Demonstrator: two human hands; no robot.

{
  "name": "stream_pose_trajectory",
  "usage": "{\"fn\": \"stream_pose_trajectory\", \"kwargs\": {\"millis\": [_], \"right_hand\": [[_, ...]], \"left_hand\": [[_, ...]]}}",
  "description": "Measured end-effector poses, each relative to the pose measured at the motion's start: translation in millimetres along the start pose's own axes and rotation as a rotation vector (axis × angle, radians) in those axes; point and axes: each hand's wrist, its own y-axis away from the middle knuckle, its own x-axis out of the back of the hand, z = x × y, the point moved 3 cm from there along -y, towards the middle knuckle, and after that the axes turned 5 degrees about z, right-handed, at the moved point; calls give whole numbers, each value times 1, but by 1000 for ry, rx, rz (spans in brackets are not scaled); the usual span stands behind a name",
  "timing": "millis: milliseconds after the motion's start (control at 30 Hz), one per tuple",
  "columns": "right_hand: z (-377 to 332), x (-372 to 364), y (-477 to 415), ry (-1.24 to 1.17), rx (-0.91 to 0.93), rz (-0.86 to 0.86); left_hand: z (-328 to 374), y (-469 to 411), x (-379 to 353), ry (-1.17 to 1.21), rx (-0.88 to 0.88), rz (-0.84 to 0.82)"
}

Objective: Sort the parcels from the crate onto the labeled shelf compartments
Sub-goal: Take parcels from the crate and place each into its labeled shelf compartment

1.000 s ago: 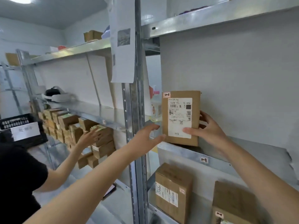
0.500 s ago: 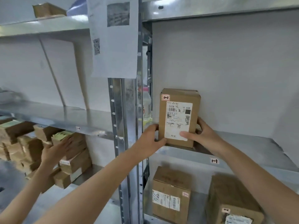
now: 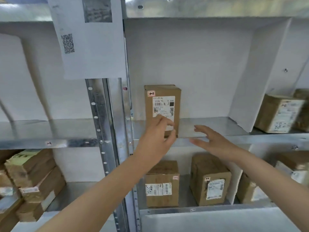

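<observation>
Box (image 3: 162, 104) stands upright on the shelf (image 3: 217, 127): your open left hand (image 3: 155, 139) touches its front, open right hand (image 3: 213, 142) apart, so push squarely back.

Left hand (image 3: 156, 139) blocks the parcel (image 3: 163, 97) low down plus the bottom of its label (image 3: 163, 106), fingertip contact unclear; label small print unreadable; right-side boxes (image 3: 279, 113) smeared and cut off, lower-left stacked boxes (image 3: 30, 178) cropped, hanging sheet (image 3: 93, 47) top cropped, its print blurred.
</observation>
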Motion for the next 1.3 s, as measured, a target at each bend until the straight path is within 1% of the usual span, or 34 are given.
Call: {"fn": "stream_pose_trajectory", "kwargs": {"millis": [67,167,233,367,467,567,667,767,833,933,1000,1100,1233,1300], "right_hand": [[7,18,13,67,19,46],[30,50,32,180,20,107],[51,75,47,212,-17,150],[105,139,82,253,-109,205],[139,196,103,276,-185,266],[168,251,133,291,-190,362],[203,291,178,332,-210,385],[240,326,231,297,-253,425],[262,352,268,278,-266,461],[304,384,321,298,-416,483],[330,402,352,312,-519,517],[364,423,384,306,-584,570],[414,441,403,330,-673,565],[439,451,404,318,-709,564]], "left_hand": [[14,1,-26,-54,-53,-111],[31,-2,-70,-57,12,-274],[44,-6,-99,-32,16,-355],[101,-23,-159,14,-60,-394],[168,-42,-206,76,-93,-387],[243,-52,-254,147,-158,-390],[311,-46,-302,222,-212,-426],[372,-29,-352,293,-230,-486],[410,-17,-383,303,-280,-535],[463,-1,-423,330,-392,-586],[492,10,-447,343,-430,-597],[522,29,-482,386,-429,-663],[554,47,-535,424,-482,-753],[569,45,-563,466,-470,-776]]}}
